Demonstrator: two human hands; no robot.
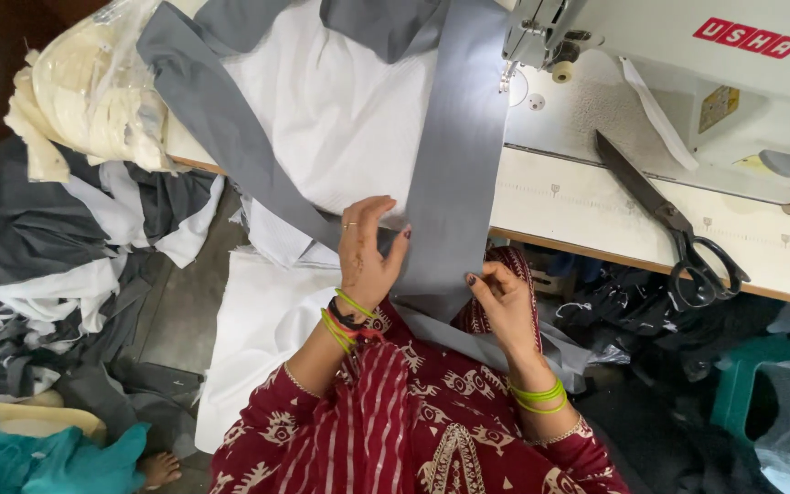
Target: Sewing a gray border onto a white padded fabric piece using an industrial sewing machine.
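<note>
Grip: both hands are working the long grey fabric strip (454,183); the left hand (366,252) is lying on its left edge with fingers spread and thumb tucked behind, clamping the cloth, and the right hand (503,297) is pinching the lower right edge between thumb and forefinger.
Strip position: the grey band is running from the needle area of the white sewing machine (688,73) down over the table edge to the lap, where its lower end is folding back under the hands.
Second band: another grey strip (221,119) is slanting across the white cloth panel (340,110) towards the left hand; whether the two are joined I cannot tell.
Progress: the strip is hanging flat and smooth from the machine; its end at the lap is being held and is not lying under the needle, so stitching on this end, as I judge it, is not yet happening.
Table: black-handled scissors (678,233) are lying untouched on the cream sewing table (578,206), well apart from the right hand.
Surroundings: heaped grey and white cut pieces (57,247) are lying at the left, with a clear bag of cream fabric (93,87) above them.
</note>
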